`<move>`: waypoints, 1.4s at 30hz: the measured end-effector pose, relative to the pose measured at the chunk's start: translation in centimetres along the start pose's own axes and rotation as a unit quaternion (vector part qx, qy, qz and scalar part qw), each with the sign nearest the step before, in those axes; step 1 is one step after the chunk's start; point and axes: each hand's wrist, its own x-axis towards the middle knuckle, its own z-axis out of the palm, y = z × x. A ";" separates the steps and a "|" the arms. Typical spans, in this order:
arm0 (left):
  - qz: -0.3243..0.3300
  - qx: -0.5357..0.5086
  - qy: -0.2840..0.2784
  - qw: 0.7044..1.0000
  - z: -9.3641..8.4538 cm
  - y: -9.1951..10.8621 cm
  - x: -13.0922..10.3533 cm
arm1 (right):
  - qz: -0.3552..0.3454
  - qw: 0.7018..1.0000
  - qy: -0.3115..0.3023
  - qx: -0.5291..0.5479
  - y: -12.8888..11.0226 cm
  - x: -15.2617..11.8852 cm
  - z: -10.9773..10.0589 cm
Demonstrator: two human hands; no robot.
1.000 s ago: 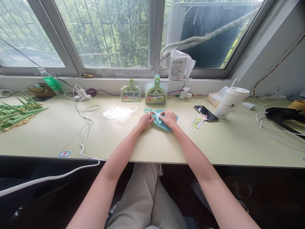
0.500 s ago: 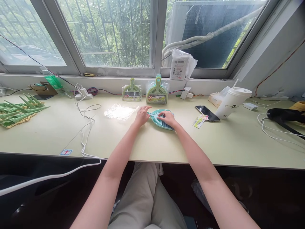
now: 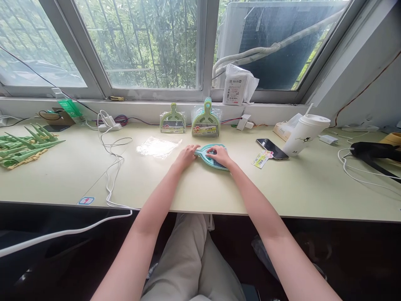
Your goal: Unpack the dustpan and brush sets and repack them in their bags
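A teal dustpan with a small brush in it lies on the table, its handle pointing left. My left hand is closed at the handle end, fingers round its tip. My right hand pinches the brush over the middle of the pan; the fingertips partly cover what they grip. A crumpled clear plastic wrapper lies left of my left hand. Behind stand two wrapped green dustpan sets, a smaller one and a larger one.
Right of my hands are a label card, a black phone and a white cup. White cables run down the left side over the table edge. Green folded pieces lie far left, and a green-labelled bottle leans behind.
My left hand has lowered its fingers onto the handle end. The brush and pan now lie more closely lined up, under my right hand, which has barely moved.
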 end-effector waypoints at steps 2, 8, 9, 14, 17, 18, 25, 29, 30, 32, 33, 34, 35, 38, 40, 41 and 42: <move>0.012 0.010 0.008 1.000 0.1 0.3 0.1 | -0.009 1.000 -0.001 0.000 0.1 0.1 0.0; 0.054 0.082 0.053 0.994 0.1 0.6 0.4 | -0.007 1.000 0.003 -0.004 0.3 0.2 0.0; 0.076 0.096 0.057 0.991 0.1 0.6 0.4 | -0.007 1.000 0.003 -0.005 0.2 0.2 0.0; 0.114 0.116 0.043 0.986 -0.1 0.6 0.4 | -0.012 1.000 0.002 0.014 0.3 0.1 0.0; 0.102 0.120 0.030 0.987 0.0 0.7 0.4 | -0.014 1.000 0.000 0.021 0.4 0.2 -0.1; 0.095 0.123 0.020 0.988 0.0 0.8 0.4 | -0.014 1.000 -0.001 0.021 0.5 0.2 -0.1; 0.064 0.134 -0.008 0.989 0.4 0.9 0.5 | -0.020 0.999 0.004 0.025 0.6 0.2 -0.1; 0.054 0.130 -0.012 0.990 0.5 0.9 0.5 | -0.023 1.000 0.004 0.014 0.4 0.1 -0.3; 0.051 0.128 -0.015 0.990 0.5 1.0 0.6 | -0.020 1.000 0.001 0.008 0.4 0.1 -0.3; 0.049 0.124 -0.020 0.991 0.5 1.0 0.6 | -0.011 1.000 -0.006 -0.001 0.4 0.0 -0.4; 0.049 0.122 -0.020 0.991 0.5 1.0 0.6 | -0.008 1.000 -0.009 -0.003 0.3 0.0 -0.4; 0.050 0.120 -0.018 0.991 0.6 1.1 0.6 | -0.007 1.000 -0.011 -0.003 0.3 0.0 -0.4; 0.051 0.117 -0.015 0.992 0.6 1.1 0.6 | -0.007 1.000 -0.012 -0.002 0.3 0.0 -0.4; 0.051 0.107 -0.009 0.993 0.6 1.0 0.5 | -0.010 1.000 -0.017 -0.002 0.3 0.0 -0.5; 0.053 0.099 -0.006 0.994 0.7 0.9 0.5 | -0.014 1.000 -0.021 -0.010 0.2 -0.1 -0.5; 0.054 0.097 -0.005 0.994 0.7 0.8 0.5 | -0.016 0.999 -0.022 -0.016 0.1 -0.1 -0.6; 0.054 0.097 -0.003 0.994 0.8 0.7 0.5 | -0.018 0.999 -0.023 -0.023 0.0 -0.2 -0.7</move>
